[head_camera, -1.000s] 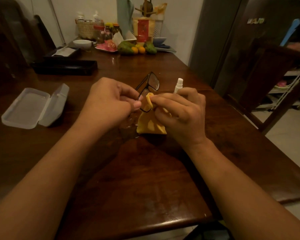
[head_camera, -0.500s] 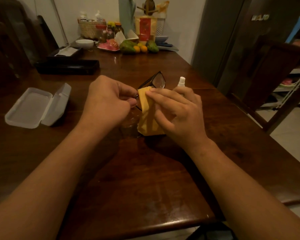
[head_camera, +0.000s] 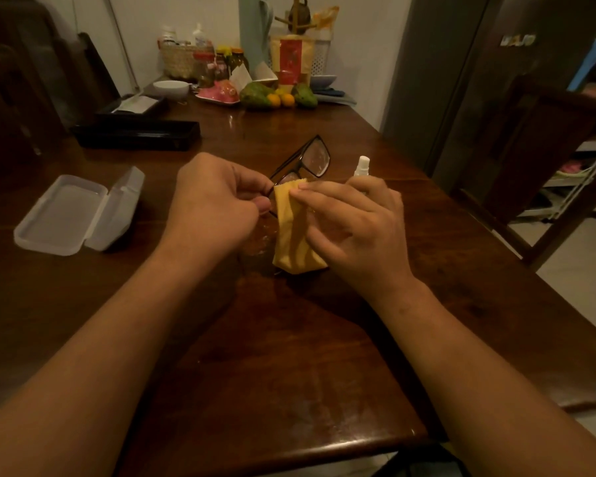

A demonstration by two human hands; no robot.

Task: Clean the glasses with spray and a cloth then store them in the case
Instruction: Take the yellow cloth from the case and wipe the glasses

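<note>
Black-framed glasses (head_camera: 312, 155) are held above the middle of the wooden table (head_camera: 289, 356). My left hand (head_camera: 214, 201) pinches the frame at its near end. A yellow cloth (head_camera: 291, 232) is draped over the near lens, and my right hand (head_camera: 351, 225) presses it there with flat fingers. The far lens sticks up uncovered. A small white spray bottle (head_camera: 362, 165) stands just behind my right hand, only its top showing. The clear plastic case (head_camera: 80, 211) lies open on the table to the left.
A long black box (head_camera: 135, 134) lies behind the case. Fruit (head_camera: 276, 96), jars, a basket and a white bowl crowd the table's far end. A dark wooden chair (head_camera: 558, 160) stands at the right side. The table's near edge is close to me.
The bunched cloth has been spread flat over the near lens, and my right fingers have straightened out on it. The glasses have tipped slightly more upright.
</note>
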